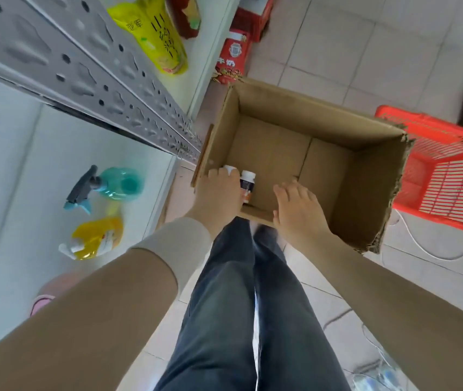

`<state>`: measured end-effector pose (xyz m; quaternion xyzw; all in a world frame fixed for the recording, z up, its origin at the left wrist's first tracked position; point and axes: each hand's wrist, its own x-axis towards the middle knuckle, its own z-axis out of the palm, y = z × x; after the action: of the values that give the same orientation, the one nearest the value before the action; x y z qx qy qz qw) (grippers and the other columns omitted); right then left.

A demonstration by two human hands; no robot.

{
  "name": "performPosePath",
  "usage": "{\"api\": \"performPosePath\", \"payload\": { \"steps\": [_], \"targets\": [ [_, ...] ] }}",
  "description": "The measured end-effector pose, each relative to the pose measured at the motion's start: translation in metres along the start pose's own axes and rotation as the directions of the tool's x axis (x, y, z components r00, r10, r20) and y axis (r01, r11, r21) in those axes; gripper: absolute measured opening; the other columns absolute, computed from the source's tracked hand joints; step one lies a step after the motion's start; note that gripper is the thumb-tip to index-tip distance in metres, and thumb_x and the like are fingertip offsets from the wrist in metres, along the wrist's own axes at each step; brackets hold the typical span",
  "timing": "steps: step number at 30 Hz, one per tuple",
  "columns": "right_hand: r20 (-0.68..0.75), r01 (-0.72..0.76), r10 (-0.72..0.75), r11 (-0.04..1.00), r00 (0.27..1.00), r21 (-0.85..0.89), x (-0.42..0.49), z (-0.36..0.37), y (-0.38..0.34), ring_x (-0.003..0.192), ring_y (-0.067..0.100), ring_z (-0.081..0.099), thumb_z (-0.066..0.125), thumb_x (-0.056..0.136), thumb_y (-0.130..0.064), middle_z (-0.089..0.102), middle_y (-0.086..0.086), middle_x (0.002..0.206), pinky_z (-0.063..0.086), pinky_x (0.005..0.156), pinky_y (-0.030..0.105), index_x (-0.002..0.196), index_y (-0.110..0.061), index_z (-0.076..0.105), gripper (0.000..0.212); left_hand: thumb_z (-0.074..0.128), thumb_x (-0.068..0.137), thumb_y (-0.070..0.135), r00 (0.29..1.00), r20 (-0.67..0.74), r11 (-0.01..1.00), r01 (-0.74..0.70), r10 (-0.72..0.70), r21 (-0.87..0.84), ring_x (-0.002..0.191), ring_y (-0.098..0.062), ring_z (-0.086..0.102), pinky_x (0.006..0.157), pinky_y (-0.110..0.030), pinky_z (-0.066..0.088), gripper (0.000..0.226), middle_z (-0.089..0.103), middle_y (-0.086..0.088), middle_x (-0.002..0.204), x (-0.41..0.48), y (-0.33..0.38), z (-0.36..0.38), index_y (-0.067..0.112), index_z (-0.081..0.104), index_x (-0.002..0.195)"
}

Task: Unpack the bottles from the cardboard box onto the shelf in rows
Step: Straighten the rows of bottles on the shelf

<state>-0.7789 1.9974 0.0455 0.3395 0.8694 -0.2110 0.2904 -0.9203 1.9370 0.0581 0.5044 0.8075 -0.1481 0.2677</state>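
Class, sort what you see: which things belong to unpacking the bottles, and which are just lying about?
In the job: box, bottles, shelf, left hand gripping one bottle, right hand open inside the box.
Lying about: red basket, spray bottle, yellow bag, red cartons.

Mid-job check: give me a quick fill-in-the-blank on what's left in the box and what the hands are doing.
1. The cardboard box shows ____ bottles, both in its near-left corner.
2. The left hand grips the covered bottle; the free bottle beside it has a ____ cap.
3. The right hand, over the box's near edge, holds ____.
4. The plastic basket beside the box is ____.

Missing words: two; white; nothing; red.
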Motion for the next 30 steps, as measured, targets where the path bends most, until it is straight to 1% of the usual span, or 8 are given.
{"api": "performPosePath", "payload": {
  "steps": [3,6,9,12,17,25,28,30],
  "targets": [
    [0.078,-0.091,0.084,0.992,0.993,0.083,0.048,0.024,0.004,0.136,0.027,0.034,0.041,0.097,-0.031,0.038,0.01,0.145,0.028,0.112,0.037,0.14,-0.014,0.034,0.047,0.05,0.094,0.029,0.978,0.177,0.982,0.135,-0.111,-0.131,0.117,-0.03,0.052,0.095,-0.043,0.048,0.04,0.051,-0.012,0.127,0.056,-0.006,0.026,0.01,0.041,0.129],
    [0.219,-0.203,0.156,0.956,0.963,0.211,0.094,0.051,0.005,0.12,0.028,0.047,0.042,0.096,-0.033,0.049,0.012,0.132,0.04,0.098,0.036,0.133,-0.009,0.04,0.044,0.05,0.095,0.022,0.912,0.352,0.941,0.288,-0.212,-0.179,0.121,-0.033,0.05,0.099,-0.045,0.045,0.042,0.043,-0.016,0.136,0.101,-0.01,0.056,0.008,0.035,0.131],
    [0.402,-0.389,0.214,0.817,0.89,0.426,0.135,0.072,0.001,0.114,0.029,0.052,0.045,0.094,-0.044,0.053,0.014,0.126,0.044,0.086,0.036,0.13,-0.008,0.041,0.051,0.052,0.093,0.014,0.868,0.445,0.928,0.327,-0.22,-0.18,0.122,-0.034,0.05,0.098,-0.041,0.042,0.043,0.041,-0.018,0.135,0.132,-0.009,0.079,0.004,0.034,0.131],
    [0.494,-0.505,0.211,0.626,0.844,0.594,0.166,0.09,-0.007,0.105,0.027,0.058,0.055,0.088,-0.047,0.059,0.012,0.117,0.041,0.071,0.03,0.121,-0.007,0.05,0.052,0.051,0.093,0.01,0.847,0.475,0.933,0.336,-0.237,-0.133,0.123,-0.033,0.048,0.098,-0.039,0.042,0.045,0.04,-0.018,0.136,0.156,-0.01,0.091,0.002,0.032,0.134],
    [0.533,-0.581,0.243,0.454,0.81,0.676,0.185,0.106,-0.003,0.103,0.025,0.061,0.072,0.077,-0.043,0.064,0.011,0.114,0.047,0.076,0.031,0.117,-0.008,0.057,0.055,0.037,0.096,0.002,0.837,0.48,0.934,0.346,-0.263,-0.091,0.12,-0.033,0.049,0.095,-0.038,0.043,0.039,0.043,-0.019,0.134,0.176,-0.009,0.098,-0.001,0.035,0.135],
    [0.535,-0.604,0.285,0.44,0.796,0.664,0.162,0.108,0.042,0.11,0.025,0.057,0.074,0.076,-0.035,0.061,0.011,0.121,0.043,0.084,0.027,0.122,-0.008,0.053,0.057,0.064,0.087,0.028,0.852,0.499,0.935,0.291,-0.157,-0.202,0.121,-0.031,0.047,0.096,-0.037,0.042,0.058,0.038,-0.017,0.135,0.175,-0.009,0.111,0.007,0.037,0.133],
    [0.534,-0.596,0.264,0.378,0.803,0.709,0.156,0.106,0.057,0.11,0.024,0.057,0.073,0.078,-0.029,0.061,0.011,0.12,0.043,0.085,0.027,0.121,-0.007,0.054,0.052,0.067,0.084,0.034,0.823,0.551,0.925,0.306,-0.138,-0.226,0.122,-0.03,0.046,0.098,-0.037,0.041,0.063,0.04,-0.016,0.134,0.181,-0.012,0.112,0.006,0.039,0.133],
    [0.523,-0.582,0.256,0.332,0.813,0.742,0.152,0.106,0.064,0.106,0.023,0.058,0.072,0.079,-0.028,0.061,0.01,0.119,0.042,0.083,0.026,0.121,-0.008,0.055,0.049,0.065,0.084,0.037,0.82,0.566,0.938,0.256,-0.083,-0.233,0.12,-0.03,0.047,0.097,-0.037,0.041,0.061,0.042,-0.016,0.133,0.182,-0.014,0.111,0.007,0.041,0.132]
  ]
}}
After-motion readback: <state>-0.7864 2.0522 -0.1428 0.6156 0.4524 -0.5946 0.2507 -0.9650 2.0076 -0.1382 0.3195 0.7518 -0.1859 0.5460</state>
